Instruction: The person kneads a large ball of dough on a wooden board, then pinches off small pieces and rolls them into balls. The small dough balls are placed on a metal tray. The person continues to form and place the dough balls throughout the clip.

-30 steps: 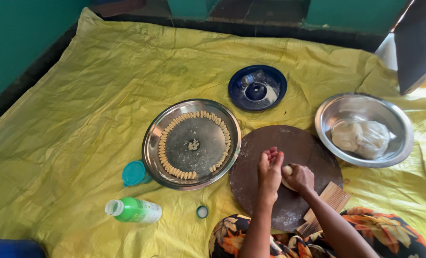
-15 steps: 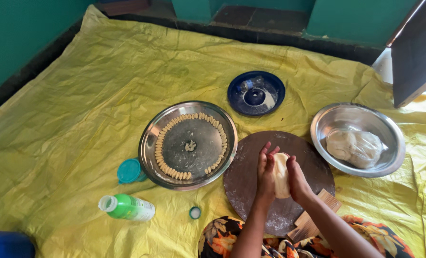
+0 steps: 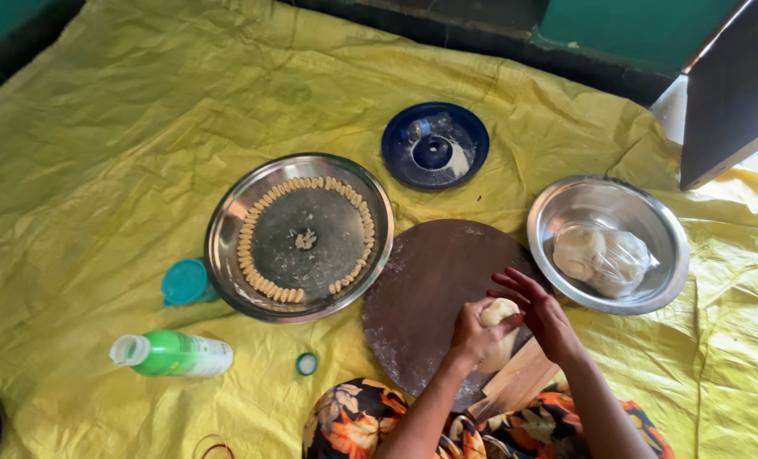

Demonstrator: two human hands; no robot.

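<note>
Both forearms are bare from the elbow down, with no sleeves, watch or bracelets showing. The left hand [image 3: 474, 333] and the right hand [image 3: 542, 316] carry no rings that can be made out. Just below the round board [image 3: 430, 289], the person's lap is covered by a dark garment [image 3: 370, 421] printed with large orange and cream flowers.
</note>
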